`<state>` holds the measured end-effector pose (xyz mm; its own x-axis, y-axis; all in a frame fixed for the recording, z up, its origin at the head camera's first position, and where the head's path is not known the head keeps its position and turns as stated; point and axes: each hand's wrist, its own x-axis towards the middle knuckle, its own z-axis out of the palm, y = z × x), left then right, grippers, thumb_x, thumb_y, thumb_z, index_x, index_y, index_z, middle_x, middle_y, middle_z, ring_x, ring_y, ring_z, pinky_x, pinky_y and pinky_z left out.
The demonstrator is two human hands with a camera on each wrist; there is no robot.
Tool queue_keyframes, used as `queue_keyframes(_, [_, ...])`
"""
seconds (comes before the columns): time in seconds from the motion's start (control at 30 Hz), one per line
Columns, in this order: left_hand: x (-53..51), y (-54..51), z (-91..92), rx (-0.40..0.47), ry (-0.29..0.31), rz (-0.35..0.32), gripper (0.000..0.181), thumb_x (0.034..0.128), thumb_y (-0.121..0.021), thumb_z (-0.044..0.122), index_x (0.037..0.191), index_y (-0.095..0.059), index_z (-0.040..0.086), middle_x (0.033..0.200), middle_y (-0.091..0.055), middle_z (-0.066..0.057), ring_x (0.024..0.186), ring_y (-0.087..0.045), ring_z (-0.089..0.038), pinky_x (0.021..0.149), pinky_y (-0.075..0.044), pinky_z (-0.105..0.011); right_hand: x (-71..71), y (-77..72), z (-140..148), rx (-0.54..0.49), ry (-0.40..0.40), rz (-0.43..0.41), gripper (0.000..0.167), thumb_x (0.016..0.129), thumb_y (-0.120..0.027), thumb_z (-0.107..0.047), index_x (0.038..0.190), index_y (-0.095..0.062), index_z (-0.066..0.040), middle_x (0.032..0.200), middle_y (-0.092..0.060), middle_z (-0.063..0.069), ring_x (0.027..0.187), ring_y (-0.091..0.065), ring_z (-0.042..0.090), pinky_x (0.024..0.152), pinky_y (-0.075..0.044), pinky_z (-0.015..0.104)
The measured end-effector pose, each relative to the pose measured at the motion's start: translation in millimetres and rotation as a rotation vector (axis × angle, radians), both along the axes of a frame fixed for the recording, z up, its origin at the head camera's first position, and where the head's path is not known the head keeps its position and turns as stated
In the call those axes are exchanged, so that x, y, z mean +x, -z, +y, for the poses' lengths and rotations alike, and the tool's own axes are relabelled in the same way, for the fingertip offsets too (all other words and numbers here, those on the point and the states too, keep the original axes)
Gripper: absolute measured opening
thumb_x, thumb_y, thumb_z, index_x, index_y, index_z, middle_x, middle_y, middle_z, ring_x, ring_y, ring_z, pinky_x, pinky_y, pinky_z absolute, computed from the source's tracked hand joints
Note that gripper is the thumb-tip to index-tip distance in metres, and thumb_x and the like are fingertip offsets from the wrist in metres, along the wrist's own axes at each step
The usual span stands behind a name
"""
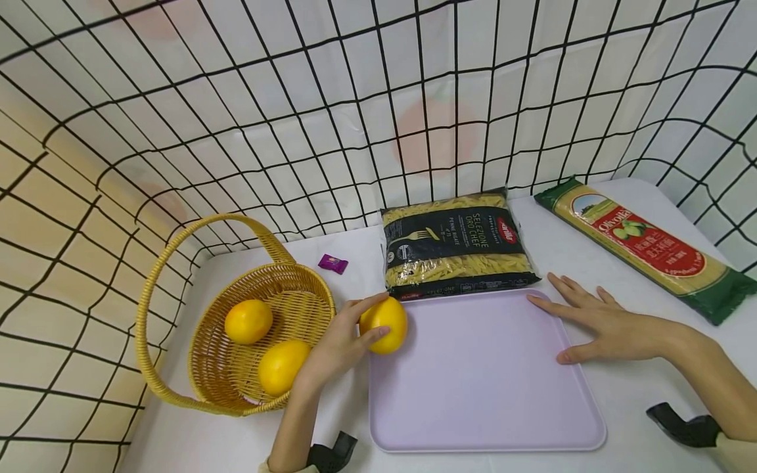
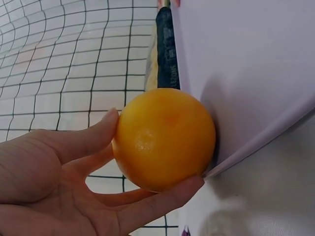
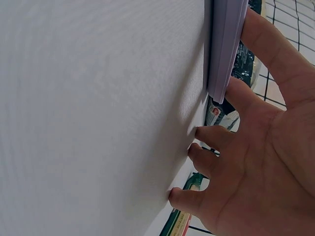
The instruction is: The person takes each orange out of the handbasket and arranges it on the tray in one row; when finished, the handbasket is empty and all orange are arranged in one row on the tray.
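Observation:
My left hand (image 1: 338,345) grips a round, yellow-skinned orange (image 1: 387,326) between thumb and fingers at the upper left corner of the lilac tray (image 1: 473,381). In the left wrist view, the orange (image 2: 165,140) sits close against the tray's rim, with the thumb on one side and fingers on the other. Spread wide, my right hand (image 1: 615,325) touches the tray's right edge with thumb and index finger. Its other fingertips rest on the white tabletop in the right wrist view. Two more oranges (image 1: 248,322) lie in the wicker basket (image 1: 322,289) on the left.
Behind the tray lies a black bag of penne (image 1: 455,240). A green-ended spaghetti pack (image 1: 644,246) lies at the back right. Near the basket is a small purple wrapped candy (image 1: 333,263). Black wire mesh (image 1: 361,105) surrounds the table's back and sides; the basket handle (image 1: 171,263) arches high.

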<state>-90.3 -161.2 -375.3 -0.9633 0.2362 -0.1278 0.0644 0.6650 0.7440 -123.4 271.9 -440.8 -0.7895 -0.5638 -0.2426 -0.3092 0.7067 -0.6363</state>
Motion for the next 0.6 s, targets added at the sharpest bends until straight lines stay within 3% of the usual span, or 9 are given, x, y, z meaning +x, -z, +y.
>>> queue_keyframes(0.37, [0.4, -2.8, -1.1, 0.043, -0.007, -0.058, 0.056, 0.0973, -0.072, 0.014, 0.150, -0.054, 0.017, 0.156, -0.051, -0.013, 0.145, -0.045, -0.036, 0.122, -0.033, -0.061, 0.2, -0.5, 0.2, -0.008, 0.002, -0.004, 0.094, 0.085, -0.080, -0.045, 0.163, -0.027, -0.042, 0.171, 0.005, 0.029, 0.152, 0.007, 0.062, 0.111, 0.012, 0.085])
queue_keyframes(0.6, [1.8, -4.3, -2.5, 0.010, -0.009, -0.077, 0.057, 0.0978, -0.071, 0.015, 0.152, -0.053, 0.019, 0.153, -0.052, -0.017, 0.143, -0.046, -0.039, 0.121, -0.032, -0.063, 0.1, 0.3, 0.4, -0.007, 0.000, -0.001, 0.094, 0.085, -0.080, -0.044, 0.163, -0.026, -0.044, 0.171, 0.005, 0.030, 0.152, 0.007, 0.063, 0.110, 0.011, 0.085])
